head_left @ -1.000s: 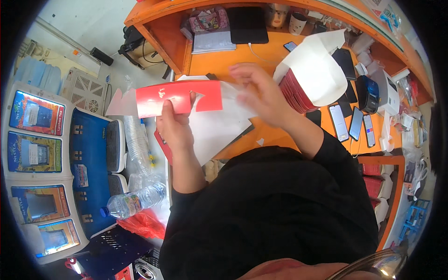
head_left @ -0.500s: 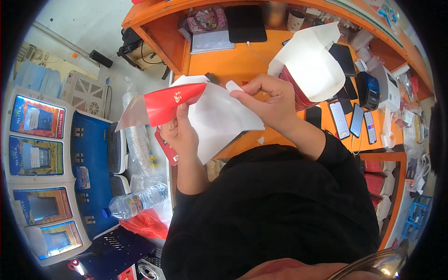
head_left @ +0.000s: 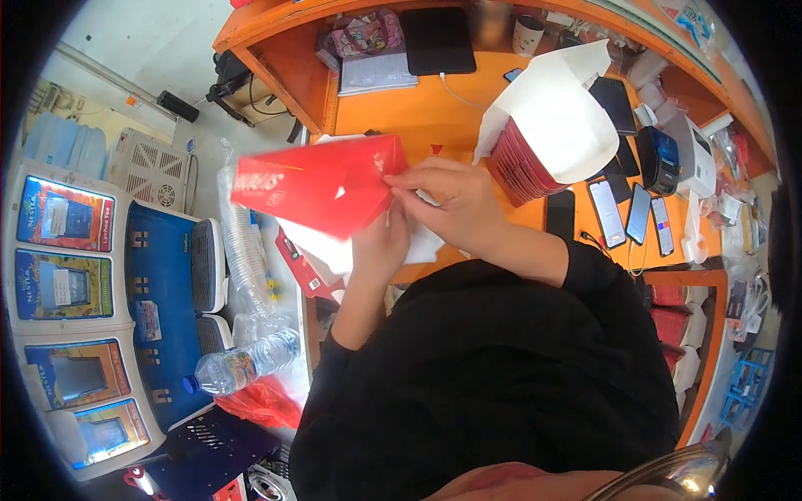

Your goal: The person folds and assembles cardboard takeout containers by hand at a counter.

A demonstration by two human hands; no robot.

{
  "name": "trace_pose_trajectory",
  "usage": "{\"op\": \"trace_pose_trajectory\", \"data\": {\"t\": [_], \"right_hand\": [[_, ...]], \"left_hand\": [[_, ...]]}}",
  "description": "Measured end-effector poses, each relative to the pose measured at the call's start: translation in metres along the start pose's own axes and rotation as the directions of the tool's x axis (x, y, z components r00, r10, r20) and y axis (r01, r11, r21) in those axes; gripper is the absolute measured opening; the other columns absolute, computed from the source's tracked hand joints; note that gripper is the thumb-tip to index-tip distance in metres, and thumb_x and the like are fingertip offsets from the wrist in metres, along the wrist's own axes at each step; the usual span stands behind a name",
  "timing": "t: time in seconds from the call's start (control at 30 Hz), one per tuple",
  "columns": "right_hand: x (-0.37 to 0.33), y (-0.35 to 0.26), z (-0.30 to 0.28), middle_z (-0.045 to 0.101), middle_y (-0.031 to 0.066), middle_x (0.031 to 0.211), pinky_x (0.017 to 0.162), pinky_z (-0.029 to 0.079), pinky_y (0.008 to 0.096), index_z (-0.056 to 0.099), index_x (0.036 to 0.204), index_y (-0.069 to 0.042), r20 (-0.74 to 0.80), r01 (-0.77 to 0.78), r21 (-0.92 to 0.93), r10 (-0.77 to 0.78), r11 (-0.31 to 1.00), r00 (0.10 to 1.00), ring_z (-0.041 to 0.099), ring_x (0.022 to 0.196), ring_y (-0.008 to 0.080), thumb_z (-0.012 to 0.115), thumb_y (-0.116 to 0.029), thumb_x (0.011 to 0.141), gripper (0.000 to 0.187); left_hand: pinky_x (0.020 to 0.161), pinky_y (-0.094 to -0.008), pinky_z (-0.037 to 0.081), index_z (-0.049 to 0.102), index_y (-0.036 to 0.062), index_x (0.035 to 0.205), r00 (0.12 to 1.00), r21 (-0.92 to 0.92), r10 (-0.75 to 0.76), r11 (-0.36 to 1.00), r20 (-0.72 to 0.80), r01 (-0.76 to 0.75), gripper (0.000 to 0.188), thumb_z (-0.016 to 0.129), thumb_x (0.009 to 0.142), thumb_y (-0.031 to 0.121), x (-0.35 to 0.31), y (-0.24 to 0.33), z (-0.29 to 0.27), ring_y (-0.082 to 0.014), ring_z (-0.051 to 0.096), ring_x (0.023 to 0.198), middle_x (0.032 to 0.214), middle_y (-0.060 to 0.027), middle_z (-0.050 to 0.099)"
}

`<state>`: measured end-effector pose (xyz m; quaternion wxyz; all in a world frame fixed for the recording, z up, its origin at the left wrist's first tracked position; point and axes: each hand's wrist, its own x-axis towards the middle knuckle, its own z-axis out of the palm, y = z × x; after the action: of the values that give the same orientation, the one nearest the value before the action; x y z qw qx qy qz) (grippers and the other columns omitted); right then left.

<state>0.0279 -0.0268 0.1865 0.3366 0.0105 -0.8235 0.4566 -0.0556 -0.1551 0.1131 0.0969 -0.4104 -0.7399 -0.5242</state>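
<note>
A red card food-carton blank (head_left: 317, 182) with pale print is held over the orange table, its broad red face up. My left hand (head_left: 383, 246) grips its lower right part from below; most of those fingers are hidden behind the card and the other hand. At the right edge, my right hand (head_left: 451, 200) is closed in a pinch on the card. A bit of white shows under its fingers. White card sheets (head_left: 313, 240) lie beneath the blank. To the right stands a stack of nested red cartons (head_left: 522, 167) with white insides.
Several phones (head_left: 607, 215) and a card terminal (head_left: 658, 159) occupy the table's right side. A black tablet (head_left: 440, 42) lies at the back. Left of the table are stacked clear cups (head_left: 242, 238), a water bottle (head_left: 246, 361) and a drink dispenser (head_left: 71, 284).
The carton blank has turned from folded over, white side partly showing, to red face up. My right hand has moved left and down onto its edge. My left hand has shifted right.
</note>
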Motion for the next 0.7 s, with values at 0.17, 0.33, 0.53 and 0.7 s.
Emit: {"op": "trace_pose_trajectory", "data": {"t": [0.17, 0.33, 0.53, 0.7], "right_hand": [[0.003, 0.014, 0.000, 0.067, 0.0093, 0.113, 0.092, 0.048, 0.0374, 0.071, 0.108, -0.008, 0.051, 0.123, 0.074, -0.126, 0.990, 0.991, 0.063, 0.103, 0.0283, 0.064, -0.010, 0.089, 0.021], [0.034, 0.004, -0.026, 0.055, 0.0086, 0.132, 0.104, 0.034, 0.0440, 0.069, 0.109, -0.014, -0.126, 0.357, -0.126, -0.372, 0.926, 0.920, 0.055, 0.114, 0.0292, 0.066, -0.019, 0.090, 0.020], [0.035, 0.026, -0.032, 0.059, -0.0032, 0.075, 0.097, 0.034, 0.0411, 0.070, 0.080, -0.014, 0.130, 0.301, -0.017, -0.296, 0.954, 0.946, 0.056, 0.086, 0.0172, 0.079, -0.020, 0.079, 0.011], [0.028, 0.030, -0.026, 0.051, -0.0002, 0.079, 0.077, 0.035, 0.0360, 0.070, 0.080, -0.012, 0.205, 0.316, -0.217, -0.274, 0.924, 0.940, 0.052, 0.081, 0.0180, 0.079, -0.014, 0.076, 0.009]], "left_hand": [[0.081, -0.0278, 0.049, 0.061, -0.0044, 0.112, 0.974, -0.203, -0.215, 0.959, -0.071, 0.197, 0.019, 0.051, 0.096, -0.003, 0.012, 0.004, -0.013, -0.0145, 0.064, 0.087, 0.096, -0.0087, 0.069], [0.078, -0.0427, 0.053, 0.059, 0.0055, 0.120, 0.977, 0.293, 0.065, 0.948, 0.203, -0.124, 0.039, 0.048, 0.086, -0.010, 0.019, 0.012, -0.036, -0.0399, 0.067, 0.087, 0.098, -0.0197, 0.068], [0.076, -0.0407, 0.053, 0.056, 0.0111, 0.128, 0.964, 0.242, -0.220, 0.954, 0.152, 0.179, 0.044, 0.055, 0.087, -0.004, 0.019, 0.017, -0.040, -0.0337, 0.069, 0.086, 0.095, -0.0157, 0.070], [0.073, -0.0422, 0.051, 0.054, 0.0134, 0.131, 0.940, 0.187, -0.269, 0.955, 0.210, 0.232, 0.051, 0.059, 0.084, -0.004, 0.027, 0.035, -0.048, -0.0338, 0.067, 0.081, 0.089, -0.0132, 0.071]]}}
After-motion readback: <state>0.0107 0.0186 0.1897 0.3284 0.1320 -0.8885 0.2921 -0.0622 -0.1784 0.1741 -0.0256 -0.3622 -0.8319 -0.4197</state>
